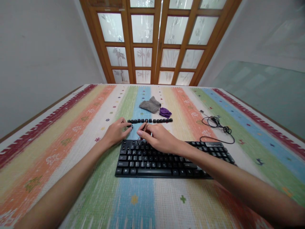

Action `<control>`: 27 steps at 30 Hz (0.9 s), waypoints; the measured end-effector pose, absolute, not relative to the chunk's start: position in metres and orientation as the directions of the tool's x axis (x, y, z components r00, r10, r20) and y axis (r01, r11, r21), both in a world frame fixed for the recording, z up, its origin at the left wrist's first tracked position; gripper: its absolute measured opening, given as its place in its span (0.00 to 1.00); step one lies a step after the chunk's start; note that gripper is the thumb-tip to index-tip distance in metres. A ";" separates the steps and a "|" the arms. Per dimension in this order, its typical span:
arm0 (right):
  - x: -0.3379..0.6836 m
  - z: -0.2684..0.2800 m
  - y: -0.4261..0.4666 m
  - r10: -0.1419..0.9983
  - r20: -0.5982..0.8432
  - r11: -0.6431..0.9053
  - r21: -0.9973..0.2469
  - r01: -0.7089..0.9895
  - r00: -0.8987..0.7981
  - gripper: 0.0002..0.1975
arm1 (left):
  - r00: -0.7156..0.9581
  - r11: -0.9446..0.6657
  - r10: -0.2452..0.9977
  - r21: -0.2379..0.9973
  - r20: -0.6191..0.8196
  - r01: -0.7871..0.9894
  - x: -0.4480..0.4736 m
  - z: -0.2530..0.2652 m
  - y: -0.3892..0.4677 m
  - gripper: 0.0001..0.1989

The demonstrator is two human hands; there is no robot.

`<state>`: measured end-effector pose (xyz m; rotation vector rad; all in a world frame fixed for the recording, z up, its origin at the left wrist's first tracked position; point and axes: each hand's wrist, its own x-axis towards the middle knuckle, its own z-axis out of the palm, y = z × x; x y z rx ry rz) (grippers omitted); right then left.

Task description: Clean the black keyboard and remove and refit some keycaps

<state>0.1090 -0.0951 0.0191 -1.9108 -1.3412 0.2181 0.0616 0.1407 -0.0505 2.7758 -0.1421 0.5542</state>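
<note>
A black keyboard [154, 172] lies flat in front of me on the striped tablecloth. My right hand [159, 136] is over its upper left part, fingers closed around a small brown-handled wire keycap puller [145, 126]. The thin wire end of the puller points down at the keyboard's top row. Just beyond the keyboard's upper left corner is my left hand [117, 130], thumb and forefinger pinching a black keycap [131, 126] close to the cloth. A row of loose black keycaps [150, 121] runs side by side behind both hands.
Past the keycap row lie a grey cloth [150, 105] and a bunched purple cloth [165, 112]. The coiled black cable [215, 121] rests right of them, trailing to the keyboard. Wooden doors with frosted panes [143, 28] stand behind the table's far edge.
</note>
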 end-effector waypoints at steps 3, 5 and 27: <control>0.108 0.020 -0.094 0.862 0.278 -0.140 -0.674 0.726 0.424 0.16 | 0.937 -0.951 -0.062 0.264 0.344 -0.159 0.062 -0.049 0.143 0.16; 0.108 0.021 -0.092 0.863 0.281 -0.130 -0.679 0.722 0.420 0.16 | 0.941 -0.953 -0.072 0.255 0.330 -0.162 0.063 -0.049 0.143 0.15; 0.102 0.015 -0.087 0.884 0.214 -0.153 -0.707 0.691 0.415 0.14 | 0.926 -0.956 -0.131 0.202 0.354 -0.212 0.075 -0.048 0.147 0.11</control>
